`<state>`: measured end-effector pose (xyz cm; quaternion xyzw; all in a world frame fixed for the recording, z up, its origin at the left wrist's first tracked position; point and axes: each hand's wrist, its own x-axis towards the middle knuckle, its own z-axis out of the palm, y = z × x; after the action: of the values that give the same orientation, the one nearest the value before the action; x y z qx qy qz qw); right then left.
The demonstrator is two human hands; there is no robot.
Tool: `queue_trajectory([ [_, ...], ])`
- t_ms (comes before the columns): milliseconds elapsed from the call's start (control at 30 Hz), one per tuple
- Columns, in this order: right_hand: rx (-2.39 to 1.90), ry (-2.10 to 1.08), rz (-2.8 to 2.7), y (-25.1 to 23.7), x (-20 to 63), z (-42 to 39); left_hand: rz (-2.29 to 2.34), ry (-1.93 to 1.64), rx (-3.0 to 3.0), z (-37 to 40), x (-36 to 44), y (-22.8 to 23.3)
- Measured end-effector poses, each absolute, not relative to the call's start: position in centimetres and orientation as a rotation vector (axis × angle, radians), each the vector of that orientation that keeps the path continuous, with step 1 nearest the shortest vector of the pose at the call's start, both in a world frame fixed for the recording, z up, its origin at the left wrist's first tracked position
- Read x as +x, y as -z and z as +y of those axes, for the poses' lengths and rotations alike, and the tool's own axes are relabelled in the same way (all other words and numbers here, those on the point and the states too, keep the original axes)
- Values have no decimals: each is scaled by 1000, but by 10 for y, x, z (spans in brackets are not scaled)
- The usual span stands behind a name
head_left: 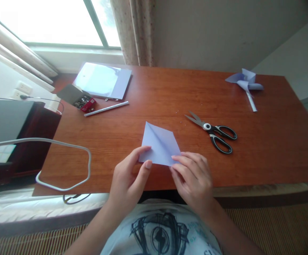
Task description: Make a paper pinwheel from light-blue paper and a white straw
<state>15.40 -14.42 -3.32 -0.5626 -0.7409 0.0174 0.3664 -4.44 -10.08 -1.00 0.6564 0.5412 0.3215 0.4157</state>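
Both hands pinch a folded pale blue paper (159, 144) lying near the table's (262, 148) near edge: the left hand (129, 177) grips its near-left corner, the right hand (193, 179) its near-right corner. Black-handled scissors (214, 132) lie just right; a paper pinwheel (245, 84) sits far right.

No legible text; print on T-shirt (159, 230) too blurred to read
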Motion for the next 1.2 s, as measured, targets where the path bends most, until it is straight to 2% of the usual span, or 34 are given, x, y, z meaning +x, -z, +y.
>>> queue_trajectory([
  [200, -1419, -149, -1932, 29, 162, -138, 1392, -796, 1652, -92, -41, 15],
  [500, -1416, -10, -2116, 11, 187, -98, 1339, -671, 1873, -74, -48, 12],
  [700, -1512, 102, -2251, 22, 196, -87, 1359, -582, 1996, -65, -55, 19],
  [1000, -1493, 60, -2328, 29, 192, -90, 1524, -558, 2422, -70, -44, 25],
  [1200, -1324, -46, -2491, 33, 183, -83, 1114, -352, 2780, -61, -35, 32],
])
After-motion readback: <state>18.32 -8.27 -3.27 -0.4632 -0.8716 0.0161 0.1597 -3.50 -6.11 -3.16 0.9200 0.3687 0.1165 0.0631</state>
